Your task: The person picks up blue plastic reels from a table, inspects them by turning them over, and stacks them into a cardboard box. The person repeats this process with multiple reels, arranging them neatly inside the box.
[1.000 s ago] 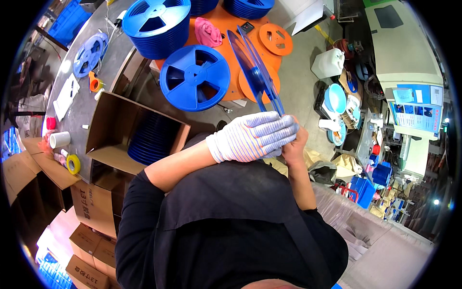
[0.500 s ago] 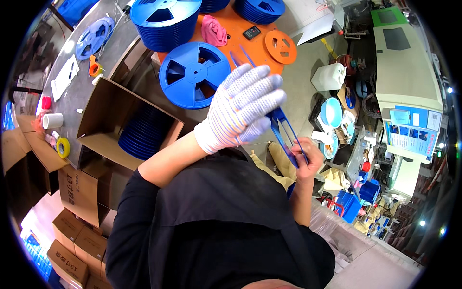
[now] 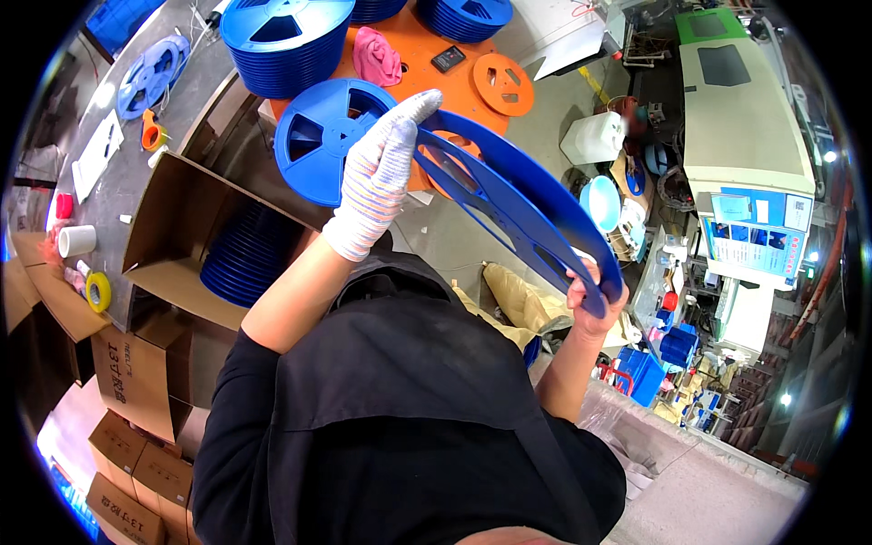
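Observation:
A large blue plastic reel with two flanges is held up in front of me, tilted nearly edge-on. My left hand, in a white striped glove, closes on its upper left rim. At the lower right rim my bare right hand grips it, fingers reaching between the flanges. Behind my left hand, another blue reel lies by the edge of the orange round table. A tall stack of blue reels rises beyond it.
An open cardboard box on my left holds several dark blue reels. A pink cloth, a small black device and an orange disc lie on the orange table. A white jug stands to the right.
The held reel has turned to show more of its flanges and shifted right. My left hand, open with spread fingers before, has closed on its rim. The view has swung slightly right.

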